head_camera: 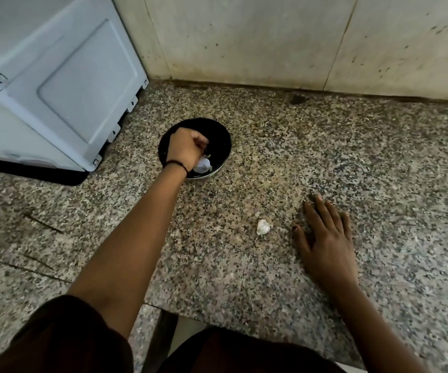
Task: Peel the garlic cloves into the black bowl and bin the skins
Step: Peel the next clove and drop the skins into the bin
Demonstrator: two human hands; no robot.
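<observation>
At 12 o'clock on the counter [352, 157] sits the black bowl [217, 130], w/ the left hand [186, 148] dipped in, fingers curled; can't tell if they pinch anything. White garlic [202, 165] lies inside by the wrist. A loose clove [263, 226] lies at the bowl's 5 o'clock, near the right hand [325, 238], which is spread flat. Risk: the wrist catches the rim on lifting out & tips the bowl; skins get mixed w/ cloves.

On the speckled granite counter [352, 157], the boxy white plastic appliance [56, 76] stands rear left against the pale tiled wall [244, 36]; the round black bowl [224, 146] sits right of it, holding a white garlic piece [202, 165] beneath the left hand [185, 149]; a small white garlic clove [263, 226] lies nearer, just left of the right hand [325, 238], which lies flat on the counter.
</observation>
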